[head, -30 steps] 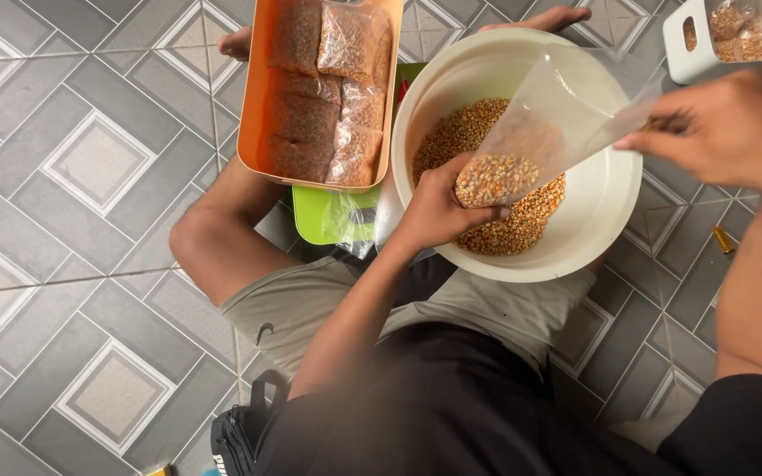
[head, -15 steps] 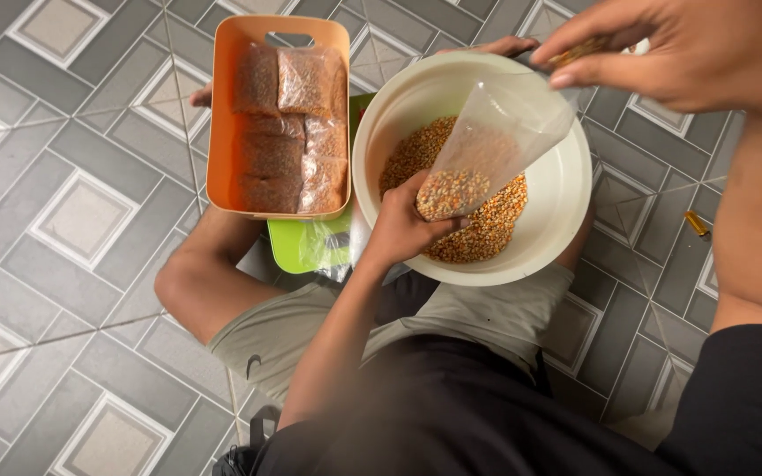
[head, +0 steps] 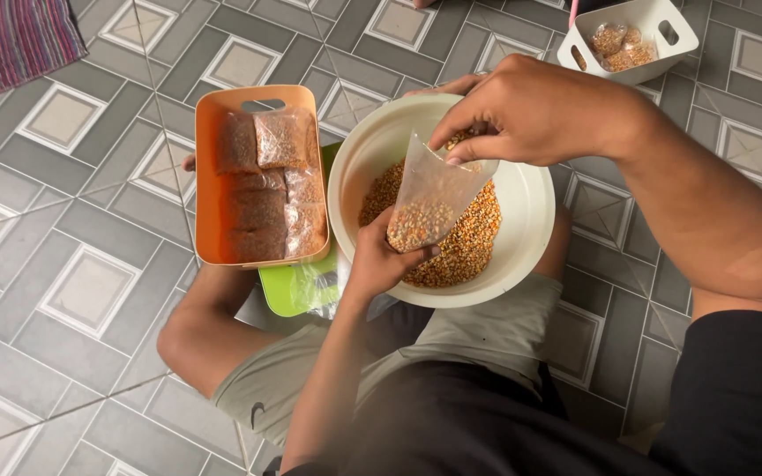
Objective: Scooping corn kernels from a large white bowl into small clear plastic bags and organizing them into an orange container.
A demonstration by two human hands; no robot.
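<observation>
Bag [head: 429, 198]: clear plastic, bottom third holding yellow-orange kernels, over my bowl [head: 531, 220].
Left hand [head: 379, 260]: cupping its base.
Right hand [head: 531, 110]: pinching its rim.

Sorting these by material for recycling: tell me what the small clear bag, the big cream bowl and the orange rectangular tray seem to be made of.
Small clear bag: thin plastic film, glossy and crinkled, the grain showing through.
Big cream bowl: likely moulded plastic, smooth with a dull sheen; enamel or melamine cannot be ruled out.
Orange rectangular tray: apparently rigid plastic, matte, uniform colour, with a cut-out handle slot.
</observation>
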